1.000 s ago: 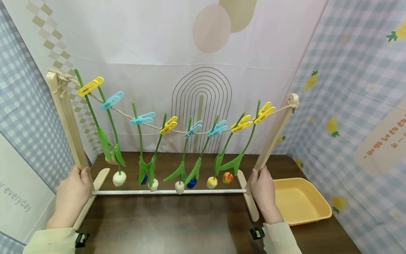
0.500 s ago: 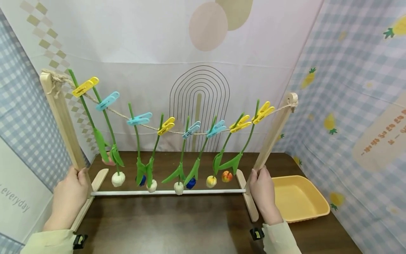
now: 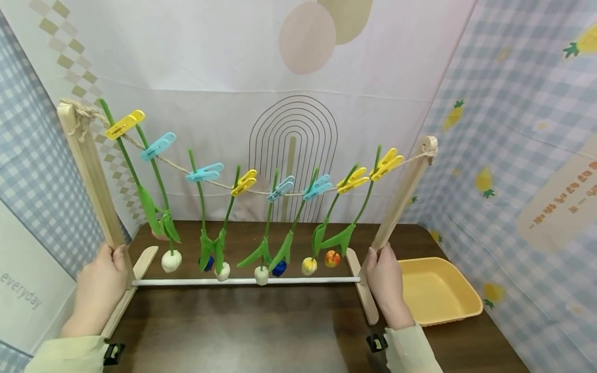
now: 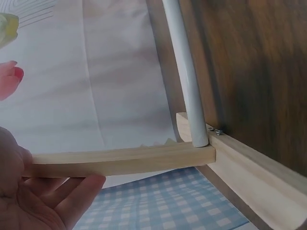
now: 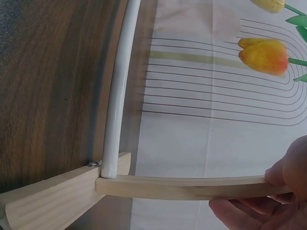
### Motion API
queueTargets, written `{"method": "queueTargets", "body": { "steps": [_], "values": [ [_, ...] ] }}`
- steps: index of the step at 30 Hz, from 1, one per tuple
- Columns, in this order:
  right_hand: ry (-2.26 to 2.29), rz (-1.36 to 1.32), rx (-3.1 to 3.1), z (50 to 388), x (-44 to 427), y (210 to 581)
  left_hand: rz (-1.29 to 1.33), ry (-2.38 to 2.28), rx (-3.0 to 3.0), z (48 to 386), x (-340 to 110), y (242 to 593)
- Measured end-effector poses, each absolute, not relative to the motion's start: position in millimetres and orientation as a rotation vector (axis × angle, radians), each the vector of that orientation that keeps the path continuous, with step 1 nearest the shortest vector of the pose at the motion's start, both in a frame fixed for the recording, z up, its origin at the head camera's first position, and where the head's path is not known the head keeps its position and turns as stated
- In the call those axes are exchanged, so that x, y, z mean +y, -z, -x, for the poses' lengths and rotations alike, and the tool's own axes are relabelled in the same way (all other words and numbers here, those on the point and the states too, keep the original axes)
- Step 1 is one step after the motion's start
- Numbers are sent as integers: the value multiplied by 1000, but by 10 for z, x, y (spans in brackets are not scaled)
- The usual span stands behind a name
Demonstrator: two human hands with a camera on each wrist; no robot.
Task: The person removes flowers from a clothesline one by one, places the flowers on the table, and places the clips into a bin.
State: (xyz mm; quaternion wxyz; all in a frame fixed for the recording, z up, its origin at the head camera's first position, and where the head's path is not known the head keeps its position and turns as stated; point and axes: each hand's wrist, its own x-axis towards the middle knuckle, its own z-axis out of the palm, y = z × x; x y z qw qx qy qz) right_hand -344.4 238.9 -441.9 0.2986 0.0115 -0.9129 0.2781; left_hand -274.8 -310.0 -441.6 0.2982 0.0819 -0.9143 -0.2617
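Note:
A wooden rack stands on the table, its left post (image 3: 95, 176) and right post (image 3: 402, 199) joined low down by a white rod (image 3: 298, 281). My left hand (image 3: 100, 285) grips the left post near its foot, and my right hand (image 3: 386, 277) holds the right post at a similar height. Twine (image 3: 176, 166) sags between the post tops. Yellow clothespins (image 3: 125, 125) and blue clothespins (image 3: 158, 146) clip several artificial tulips to it, heads down: white (image 3: 171, 261), blue, yellow (image 3: 309, 266) and orange (image 3: 332, 258). Leaves mostly hide a pink tulip, plainer in the left wrist view (image 4: 8, 79).
On the right of the dark wooden table (image 3: 242, 326) sits a yellow plastic basin (image 3: 438, 290). A white patterned cloth (image 3: 210, 67) hangs behind the rack, and blue checked cloth (image 3: 503, 103) covers the sides.
The rack's left post and my left hand have shifted slightly left in the head view, the nearby tulips with them. My right hand keeps its grip, nearly still. The tulips sway a little.

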Motion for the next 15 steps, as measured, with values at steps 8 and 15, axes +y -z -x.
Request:
{"method": "queueTargets", "body": {
  "steps": [8, 15],
  "values": [
    [-748, -74, -2522, 3430, 2442, 4358, -147, 750, -2500, 2723, -3179, 4407],
    [-694, -123, -2780, 3254, 2592, 4169, -63, 701, -2903, 2564, -3322, 4334]
  ]
}}
